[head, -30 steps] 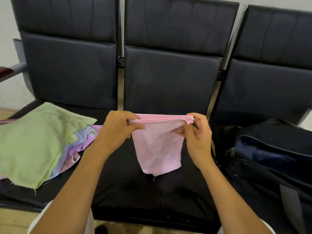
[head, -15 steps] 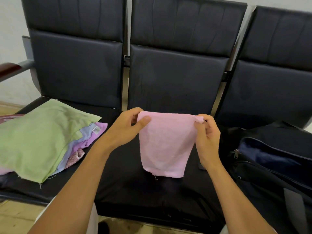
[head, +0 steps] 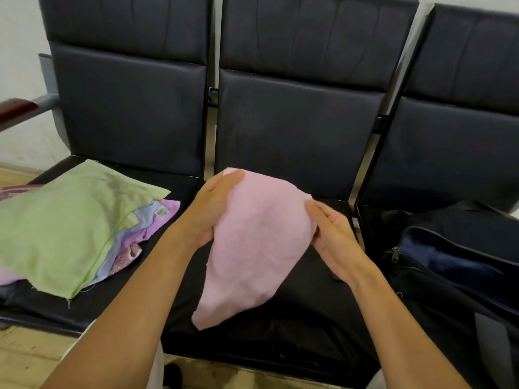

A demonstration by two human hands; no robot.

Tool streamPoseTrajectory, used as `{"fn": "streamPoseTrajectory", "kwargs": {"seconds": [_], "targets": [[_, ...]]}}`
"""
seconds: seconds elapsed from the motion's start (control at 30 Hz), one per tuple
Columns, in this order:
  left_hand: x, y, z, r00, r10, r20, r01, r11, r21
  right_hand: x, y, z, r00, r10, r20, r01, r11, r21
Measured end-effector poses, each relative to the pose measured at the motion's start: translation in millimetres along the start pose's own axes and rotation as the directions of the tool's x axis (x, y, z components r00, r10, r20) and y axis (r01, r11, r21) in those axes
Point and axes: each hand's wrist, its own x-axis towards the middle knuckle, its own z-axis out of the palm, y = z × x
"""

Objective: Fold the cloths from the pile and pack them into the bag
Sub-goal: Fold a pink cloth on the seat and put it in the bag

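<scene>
Black bench (head: 295,318): white label (head: 161,211), unreadable, on pile (head: 70,226)

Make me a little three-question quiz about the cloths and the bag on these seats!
1. True or false: the green cloth lies on top of the pile.
2. Which cloth do the left hand and right hand carry? A) pink cloth B) green cloth C) blue cloth
3. Fill in: the bag on the seat to the right has its zip ____.

Key
1. True.
2. A: the pink cloth sits between both hands, above the middle seat.
3. Open: the dark inside shows.
</scene>
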Motion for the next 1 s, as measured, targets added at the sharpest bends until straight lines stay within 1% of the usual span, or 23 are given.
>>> {"fn": "streamPoseTrajectory", "kwargs": {"seconds": [0.03,0.07,0.13,0.2,0.27,0.33,0.4,0.5,0.57,0.63,0.67,0.73,0.83,0.87,0.9,0.93,1.0], "targets": [[1.9,0.6,-0.7,1.0,-0.013,-0.014,0.013,1.0,0.005,-1.3,-0.9,-1.0,0.994,0.064,0.084,-0.066,0.998,0.021],[2.9,0.8,-1.3,0.999,-0.023,-0.03,0.023,1.0,0.001,-3.0,-1.5,-1.6,0.978,0.115,0.171,-0.118,0.993,0.006],[4.5,0.4,-2.3,0.998,-0.033,-0.048,0.031,0.999,-0.031,-4.0,1.9,-2.4,0.933,0.193,0.305,-0.147,0.975,-0.165],[4.1,2.0,-1.5,0.998,-0.042,-0.055,0.039,0.998,-0.051,-3.2,9.4,-1.4,0.9,0.25,0.358,-0.126,0.934,-0.335],[7.0,0.8,-2.0,0.996,-0.052,-0.079,0.048,0.998,-0.051,-1.0,14.9,1.0,0.907,0.235,0.35,-0.094,0.922,-0.376],[10.3,1.6,-3.3,0.991,-0.044,-0.129,0.042,0.999,-0.02,0.3,14.7,3.5,0.931,0.172,0.323,-0.061,0.943,-0.326],[14.0,2.4,-6.7,0.982,-0.038,-0.186,0.034,0.999,-0.025,2.6,13.5,3.3,0.955,0.112,0.274,-0.044,0.969,-0.244],[16.5,-0.7,-12.6,0.98,-0.042,-0.196,0.042,0.999,-0.006,5.7,13.1,1.3,0.982,0.071,0.177,-0.032,0.976,-0.214],[20.0,-6.2,-16.7,0.97,-0.112,-0.215,0.115,0.993,0.004,5.3,12.6,2.2,0.987,0.054,0.15,-0.02,0.975,-0.22],[26.6,-12.9,-19.9,0.944,-0.235,-0.23,0.232,0.972,-0.039,4.4,11.4,3.8,0.99,0.036,0.136,-0.009,0.982,-0.19],[28.4,-15.7,-21.6,0.929,-0.307,-0.208,0.294,0.951,-0.091,4.2,10.5,4.0,0.991,0.028,0.128,-0.007,0.986,-0.167],[32.9,-22.1,-24.7,0.907,-0.415,-0.079,0.387,0.892,-0.234,4.3,9.0,3.6,0.995,0.017,0.101,-0.005,0.993,-0.117],[34.9,-30.4,-22.6,0.879,-0.451,0.156,0.476,0.807,-0.349,5.5,7.9,2.9,0.999,-0.011,0.034,0.014,0.997,-0.079],[33.4,-31.8,-19.3,0.867,-0.44,0.233,0.497,0.8,-0.338,5.8,7.4,2.9,1.0,-0.02,0.012,0.021,0.997,-0.069],[31.1,-32.3,-14.9,0.856,-0.423,0.296,0.502,0.817,-0.284,6.3,6.9,3.0,1.0,-0.027,-0.011,0.026,0.998,-0.055],[28.8,-31.9,-11.0,0.848,-0.414,0.331,0.492,0.846,-0.203,6.6,5.9,2.9,0.999,-0.032,-0.034,0.031,0.999,-0.033],[26.9,-33.2,-6.8,0.837,-0.421,0.35,0.471,0.88,-0.068,6.8,4.1,2.2,0.997,-0.032,-0.068,0.035,0.998,0.043]]}}
